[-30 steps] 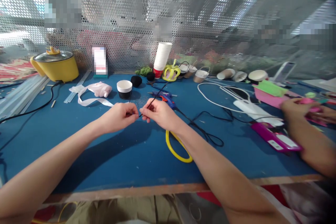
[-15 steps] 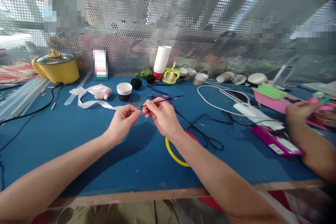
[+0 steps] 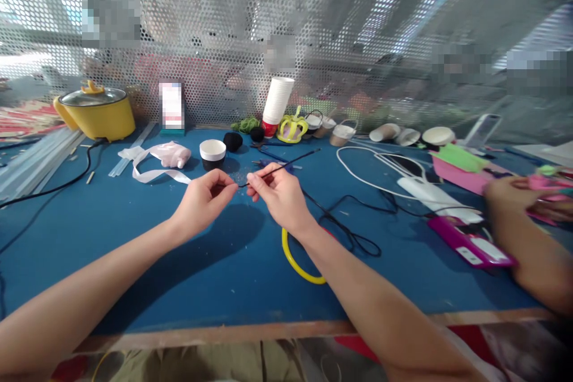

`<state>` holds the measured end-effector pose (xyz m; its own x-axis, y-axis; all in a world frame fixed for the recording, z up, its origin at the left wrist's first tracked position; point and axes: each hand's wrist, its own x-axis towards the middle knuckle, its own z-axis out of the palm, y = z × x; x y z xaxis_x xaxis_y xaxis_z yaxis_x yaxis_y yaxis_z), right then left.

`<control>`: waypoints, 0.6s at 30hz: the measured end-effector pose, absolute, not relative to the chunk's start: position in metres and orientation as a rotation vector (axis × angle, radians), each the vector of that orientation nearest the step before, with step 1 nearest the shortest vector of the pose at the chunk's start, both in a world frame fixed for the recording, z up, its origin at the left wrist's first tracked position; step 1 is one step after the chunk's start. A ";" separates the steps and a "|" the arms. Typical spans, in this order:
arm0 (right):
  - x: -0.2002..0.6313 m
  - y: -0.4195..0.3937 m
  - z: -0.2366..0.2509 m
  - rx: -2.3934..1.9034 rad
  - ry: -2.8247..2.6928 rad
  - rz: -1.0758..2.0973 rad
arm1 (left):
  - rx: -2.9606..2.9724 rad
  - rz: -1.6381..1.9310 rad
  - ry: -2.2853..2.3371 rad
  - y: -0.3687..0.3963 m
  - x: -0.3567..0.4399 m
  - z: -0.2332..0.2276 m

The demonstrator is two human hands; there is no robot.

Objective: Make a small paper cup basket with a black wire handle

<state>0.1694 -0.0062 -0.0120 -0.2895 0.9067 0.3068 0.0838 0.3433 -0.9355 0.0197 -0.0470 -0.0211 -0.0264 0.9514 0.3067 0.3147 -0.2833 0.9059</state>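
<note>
My right hand (image 3: 283, 196) pinches a thin black stick-like strand (image 3: 301, 159) between thumb and fingers, and its long end slants up to the right past the knuckles. At the strand's other end, my left hand (image 3: 206, 198) has its thumb and forefinger pressed together on the tip. A short black stretch bridges the small gap between both sets of fingertips. Just behind my left hand stand a paper cup, white above and black below (image 3: 212, 155), and a ball of black yarn (image 3: 233, 142). A glue gun (image 3: 273, 165) lies partly hidden behind my right hand.
A yellow electric pot (image 3: 98, 116) stands back left, beside clear glue sticks (image 3: 54, 161). White ribbon (image 3: 156, 173) lies nearer. A yellow ring (image 3: 298, 268) is under my right forearm; black cable (image 3: 353, 233) and a purple device (image 3: 470, 243) lie rightward. Another person's hand (image 3: 510, 194) works far right.
My left hand has shifted slightly left and my right hand slightly right. The strand's far end has tilted up a little. Both hands keep their pinch.
</note>
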 end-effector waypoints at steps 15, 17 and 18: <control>0.164 -0.005 -0.016 -0.725 -1.329 1.485 | 1.233 1.316 1.108 -0.046 0.031 -0.028; 0.164 -0.005 -0.014 -0.726 -1.329 1.546 | 1.252 1.296 1.089 -0.045 0.029 -0.028; 0.165 -0.005 -0.014 -0.727 -1.333 1.569 | 1.268 1.286 1.085 -0.044 0.027 -0.028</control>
<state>0.1646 -0.0051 -0.0138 -0.3999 0.9083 0.1226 -0.2677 0.0121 -0.9634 0.0274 -0.0442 -0.0282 0.0366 0.9930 0.1123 -0.0566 -0.1102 0.9923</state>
